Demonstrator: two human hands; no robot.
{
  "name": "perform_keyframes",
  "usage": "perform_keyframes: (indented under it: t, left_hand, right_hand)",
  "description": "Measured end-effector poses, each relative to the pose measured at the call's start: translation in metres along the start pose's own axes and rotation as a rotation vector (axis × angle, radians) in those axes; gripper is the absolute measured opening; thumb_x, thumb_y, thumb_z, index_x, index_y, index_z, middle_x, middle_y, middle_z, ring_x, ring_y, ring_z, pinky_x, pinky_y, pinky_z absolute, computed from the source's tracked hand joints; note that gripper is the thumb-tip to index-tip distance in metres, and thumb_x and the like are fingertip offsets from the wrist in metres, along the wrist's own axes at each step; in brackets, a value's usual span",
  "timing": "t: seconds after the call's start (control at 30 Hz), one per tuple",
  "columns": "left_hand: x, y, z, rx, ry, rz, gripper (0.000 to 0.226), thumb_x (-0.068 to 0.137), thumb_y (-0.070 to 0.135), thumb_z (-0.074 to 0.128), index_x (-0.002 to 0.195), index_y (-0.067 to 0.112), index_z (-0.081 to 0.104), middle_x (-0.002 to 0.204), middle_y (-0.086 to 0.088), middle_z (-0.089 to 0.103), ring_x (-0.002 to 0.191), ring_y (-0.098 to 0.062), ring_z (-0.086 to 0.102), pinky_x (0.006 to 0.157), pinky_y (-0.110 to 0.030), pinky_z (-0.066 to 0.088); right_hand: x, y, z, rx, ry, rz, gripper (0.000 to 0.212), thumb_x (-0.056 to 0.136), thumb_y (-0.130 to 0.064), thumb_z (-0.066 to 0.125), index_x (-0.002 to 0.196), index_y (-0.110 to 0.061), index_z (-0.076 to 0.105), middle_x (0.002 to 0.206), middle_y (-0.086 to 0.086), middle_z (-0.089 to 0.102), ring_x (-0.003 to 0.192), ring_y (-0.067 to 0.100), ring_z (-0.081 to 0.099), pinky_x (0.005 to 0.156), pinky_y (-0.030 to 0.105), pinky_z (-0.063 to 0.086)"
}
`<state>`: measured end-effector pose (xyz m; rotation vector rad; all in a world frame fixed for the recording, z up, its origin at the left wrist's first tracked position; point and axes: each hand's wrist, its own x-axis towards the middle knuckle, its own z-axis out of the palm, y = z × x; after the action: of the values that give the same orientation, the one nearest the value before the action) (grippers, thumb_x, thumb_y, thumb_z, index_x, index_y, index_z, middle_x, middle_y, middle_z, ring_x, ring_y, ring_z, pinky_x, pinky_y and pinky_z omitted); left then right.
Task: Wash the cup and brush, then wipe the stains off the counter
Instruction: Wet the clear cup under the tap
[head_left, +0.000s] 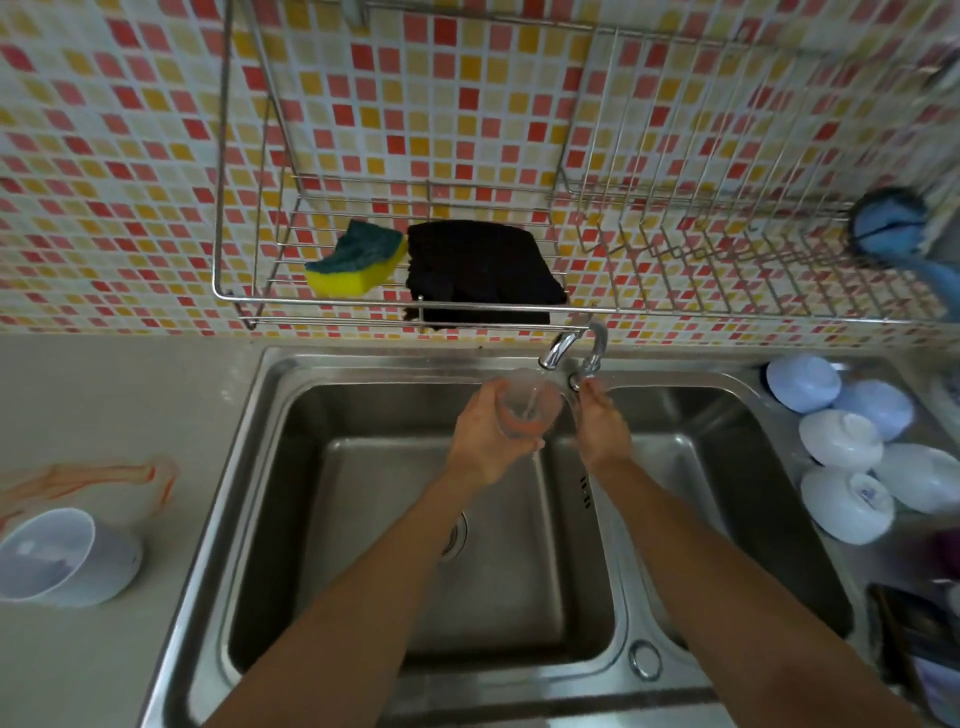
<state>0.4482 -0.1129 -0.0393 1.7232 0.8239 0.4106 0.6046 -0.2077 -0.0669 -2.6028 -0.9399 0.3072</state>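
My left hand (485, 439) grips a clear glass cup (530, 402) with orange residue, held under the faucet spout (557, 352) over the left sink basin (363, 519). A thin stream of water runs into the cup. My right hand (600, 421) reaches up beside the cup, its fingertips at the faucet handle (592, 358); whether it grips the handle I cannot tell. A blue round brush (891, 228) hangs at the right end of the wall rack. Orange stains (98, 475) streak the counter at left.
A wire rack (649, 312) above the sink carries a yellow-green sponge (356, 260) and a black cloth (480, 270). A white bowl (62, 558) stands on the left counter. Several upturned white bowls (841, 467) lie right of the sink. The right basin (727, 467) lies beneath my right forearm.
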Motion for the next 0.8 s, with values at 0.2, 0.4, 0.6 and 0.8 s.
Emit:
perform_keyframes:
  t: [0.2, 0.4, 0.6, 0.8]
  left_hand:
    - [0.005, 0.016, 0.005, 0.005, 0.036, -0.038, 0.093, 0.055, 0.021, 0.091, 0.135, 0.023, 0.042, 0.128, 0.0, 0.055, 0.115, -0.018, 0.056, 0.098, -0.038, 0.05]
    - [0.01, 0.024, 0.017, 0.035, 0.074, -0.032, 0.085, 0.063, 0.025, 0.088, 0.135, 0.02, 0.043, 0.122, 0.006, 0.056, 0.104, -0.007, 0.056, 0.083, -0.013, 0.046]
    - [0.015, 0.025, 0.021, 0.075, 0.088, -0.045, 0.091, 0.057, 0.03, 0.09, 0.135, 0.022, 0.042, 0.124, 0.003, 0.055, 0.111, -0.017, 0.055, 0.092, -0.032, 0.05]
    - [0.019, 0.036, 0.032, 0.085, 0.079, -0.019, 0.086, 0.059, 0.03, 0.088, 0.132, 0.02, 0.044, 0.122, -0.001, 0.057, 0.11, -0.02, 0.056, 0.093, -0.036, 0.05]
  right_hand:
    - [-0.002, 0.004, -0.012, -0.015, -0.025, -0.133, 0.041, 0.097, -0.003, 0.041, 0.138, 0.0, 0.042, 0.146, 0.018, 0.04, 0.133, 0.034, 0.037, 0.106, 0.04, 0.032]
    - [0.009, 0.016, -0.016, 0.101, 0.025, -0.061, 0.025, 0.102, -0.032, 0.041, 0.119, -0.027, 0.059, 0.115, 0.007, 0.066, 0.095, 0.025, 0.063, 0.084, 0.027, 0.044]
    - [0.015, 0.014, -0.016, 0.108, 0.036, -0.07, 0.025, 0.1, -0.024, 0.046, 0.119, -0.022, 0.062, 0.107, 0.013, 0.069, 0.094, 0.034, 0.066, 0.089, 0.037, 0.051]
    - [0.02, 0.013, -0.017, 0.063, 0.04, -0.061, 0.022, 0.099, -0.021, 0.047, 0.115, -0.018, 0.063, 0.099, 0.018, 0.07, 0.09, 0.037, 0.066, 0.082, 0.041, 0.054]
